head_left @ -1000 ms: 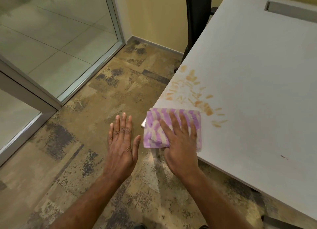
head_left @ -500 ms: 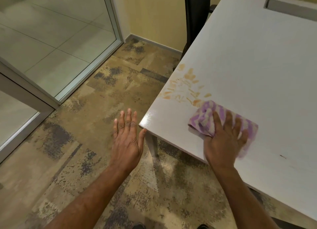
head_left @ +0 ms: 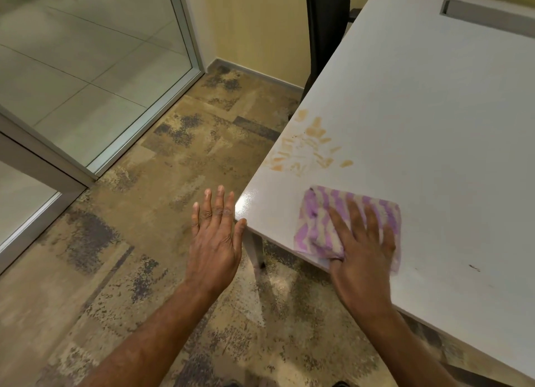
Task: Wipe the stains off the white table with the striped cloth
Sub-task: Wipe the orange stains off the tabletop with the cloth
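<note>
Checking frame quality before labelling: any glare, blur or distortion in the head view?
Head view: warm, dim light; a glare patch on the white table at its near corner; the striped cloth and right hand slightly motion-blurred, the left hand sharper; wide-angle bowing in the glass door frame; orange stains readable.

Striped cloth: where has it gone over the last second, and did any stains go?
The right hand swept the striped cloth rightward along the white table, then partway back left. The lower orange stains are gone; the upper stains remain. The left hand stayed open beside the table corner.
</note>
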